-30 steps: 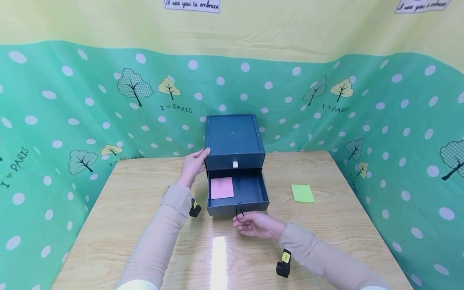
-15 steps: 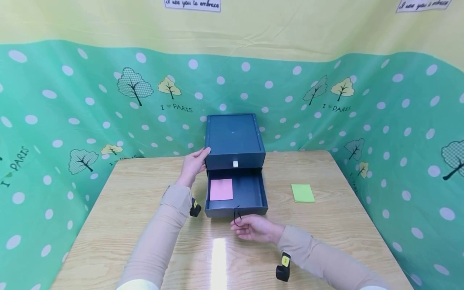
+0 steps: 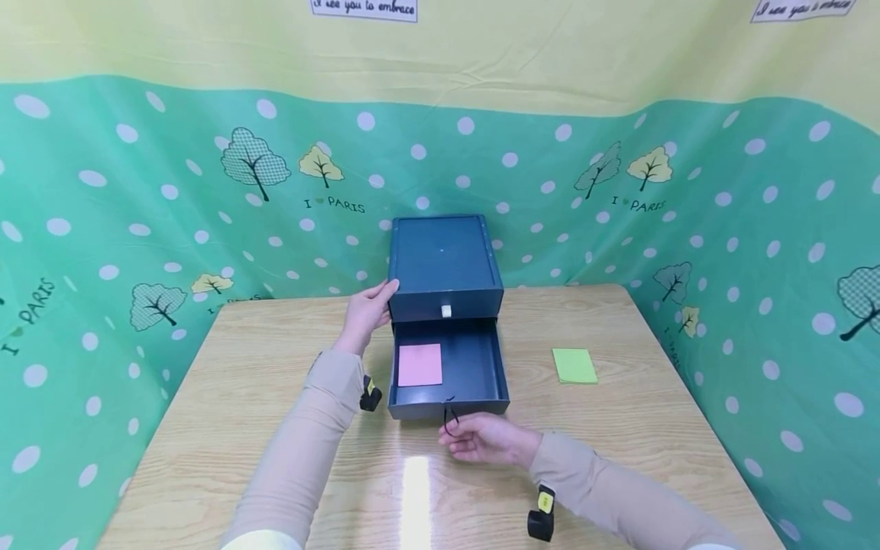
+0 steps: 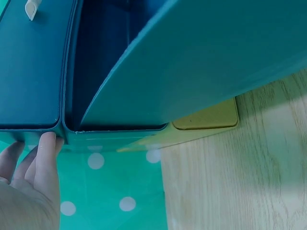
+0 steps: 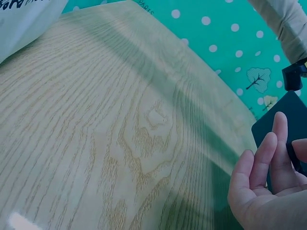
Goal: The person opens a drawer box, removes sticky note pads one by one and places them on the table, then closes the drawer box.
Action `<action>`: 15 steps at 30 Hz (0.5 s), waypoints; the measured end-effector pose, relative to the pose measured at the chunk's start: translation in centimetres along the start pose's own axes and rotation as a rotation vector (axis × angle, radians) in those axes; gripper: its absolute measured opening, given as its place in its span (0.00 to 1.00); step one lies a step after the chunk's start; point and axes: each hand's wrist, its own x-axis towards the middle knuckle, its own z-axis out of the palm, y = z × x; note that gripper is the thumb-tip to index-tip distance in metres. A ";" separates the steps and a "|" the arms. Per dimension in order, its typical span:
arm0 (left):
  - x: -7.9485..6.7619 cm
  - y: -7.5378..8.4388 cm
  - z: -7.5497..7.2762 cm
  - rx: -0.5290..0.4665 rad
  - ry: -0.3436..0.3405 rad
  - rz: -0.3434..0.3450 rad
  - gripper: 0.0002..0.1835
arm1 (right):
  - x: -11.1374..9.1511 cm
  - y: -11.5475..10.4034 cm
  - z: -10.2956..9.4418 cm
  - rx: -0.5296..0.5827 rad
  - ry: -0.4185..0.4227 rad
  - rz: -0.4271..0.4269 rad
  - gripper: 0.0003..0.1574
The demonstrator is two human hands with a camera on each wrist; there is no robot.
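Observation:
A dark blue drawer cabinet (image 3: 443,256) stands at the back of the table, its upper drawer closed with a white knob (image 3: 446,312). Below that, a drawer (image 3: 474,370) is pulled out, and a pink sticky note pad (image 3: 420,365) lies in its left part. My right hand (image 3: 490,439) pinches the black cord loop (image 3: 445,422) on the drawer's front. In the right wrist view the thumb and forefinger meet at the cord (image 5: 291,155). My left hand (image 3: 367,315) rests on the cabinet's left side, its fingers (image 4: 47,148) fairly straight against the wall.
A green sticky note pad (image 3: 574,366) lies on the wooden table (image 3: 289,336) right of the cabinet. In the left wrist view a yellowish lower section (image 4: 208,115) shows beneath the pulled-out drawer. A polka-dotted curtain (image 3: 330,252) hangs behind and at both sides.
The drawer has slid a little farther out toward me, with my right hand moving along on the cord. The pink pad has come forward with it. My left hand stays put.

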 end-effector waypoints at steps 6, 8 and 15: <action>0.0 0.0 0.0 -0.002 0.001 -0.006 0.35 | -0.2 0.3 0.1 -0.009 0.000 0.003 0.22; -0.1 0.1 0.0 -0.003 0.002 -0.007 0.35 | -0.1 0.5 0.0 -0.016 -0.004 0.001 0.21; -0.3 0.2 0.0 -0.006 -0.003 -0.004 0.35 | -0.1 0.9 0.0 -0.019 -0.002 0.008 0.22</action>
